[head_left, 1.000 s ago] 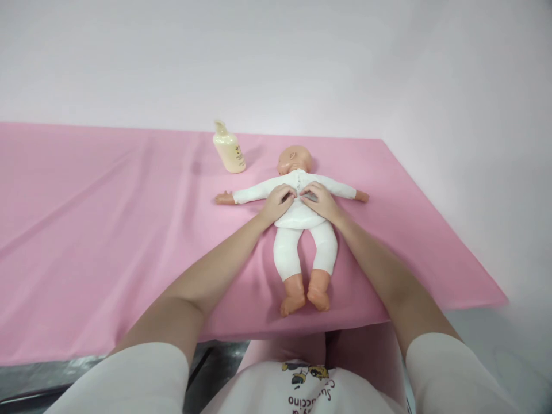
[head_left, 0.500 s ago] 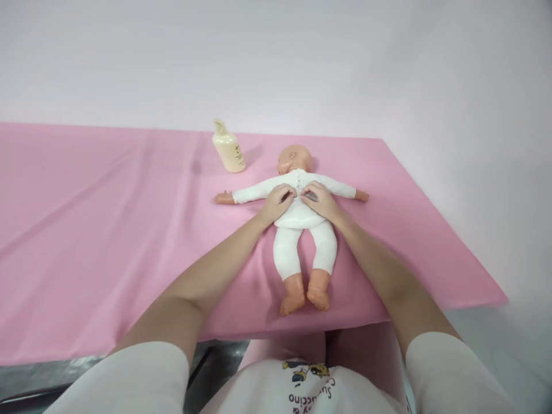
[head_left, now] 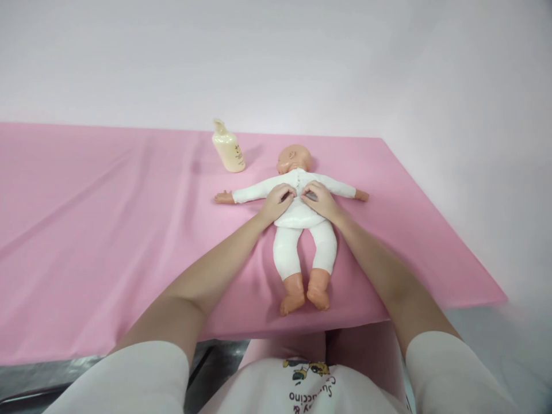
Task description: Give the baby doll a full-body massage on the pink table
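Observation:
A baby doll (head_left: 299, 217) in white clothes lies stretched out, its head (head_left: 295, 158) turned to the left and pointing away from me. Its arms spread to both sides and its bare feet point towards me. My left hand (head_left: 278, 201) rests on the left of the torso, with curled fingers and thumb pinching at the white cloth near the midline. On the other side my right hand (head_left: 319, 199) mirrors it, fingers curled towards the thumb against the cloth. The fingertips of both hands are close together but apart. What exactly lies between them is partly hidden.
A cream pump bottle (head_left: 229, 150) stands behind the doll's left-hand arm. Pink cloth (head_left: 107, 230) covers the table, with folds on the left. The table's right edge slants towards me, and a pale wall (head_left: 259, 63) rises behind.

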Motion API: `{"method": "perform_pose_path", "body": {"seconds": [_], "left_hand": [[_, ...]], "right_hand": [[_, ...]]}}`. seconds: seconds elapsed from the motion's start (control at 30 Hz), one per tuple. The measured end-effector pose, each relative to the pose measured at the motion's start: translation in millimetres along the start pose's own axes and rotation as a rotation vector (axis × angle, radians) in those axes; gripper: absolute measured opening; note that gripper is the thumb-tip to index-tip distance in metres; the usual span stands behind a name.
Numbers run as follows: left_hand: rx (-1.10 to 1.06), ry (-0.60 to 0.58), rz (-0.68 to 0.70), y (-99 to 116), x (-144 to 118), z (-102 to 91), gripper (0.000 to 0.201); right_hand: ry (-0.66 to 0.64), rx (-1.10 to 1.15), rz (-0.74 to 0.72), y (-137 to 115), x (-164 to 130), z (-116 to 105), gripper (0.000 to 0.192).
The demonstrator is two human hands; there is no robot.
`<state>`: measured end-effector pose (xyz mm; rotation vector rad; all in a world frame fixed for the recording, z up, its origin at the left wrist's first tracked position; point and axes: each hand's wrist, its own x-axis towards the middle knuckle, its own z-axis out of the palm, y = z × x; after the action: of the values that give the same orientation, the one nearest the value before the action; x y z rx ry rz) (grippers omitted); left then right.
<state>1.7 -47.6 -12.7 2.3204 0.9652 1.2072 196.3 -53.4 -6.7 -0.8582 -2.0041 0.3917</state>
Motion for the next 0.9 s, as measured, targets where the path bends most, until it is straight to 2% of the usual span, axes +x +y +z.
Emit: {"method": "perform_pose_path", "body": {"seconds": [0.17, 0.9], "left_hand": [[-0.026, 0.018, 0.033, -0.7, -0.3, 0.6, 0.012], [-0.007, 0.004, -0.014, 0.9, 0.2, 0.2, 0.013]], "right_hand": [[0.010, -0.001, -0.009, 0.7, 0.0, 0.7, 0.007], [-0.005, -0.003, 0.000, 0.2, 0.2, 0.1, 0.006]]}}
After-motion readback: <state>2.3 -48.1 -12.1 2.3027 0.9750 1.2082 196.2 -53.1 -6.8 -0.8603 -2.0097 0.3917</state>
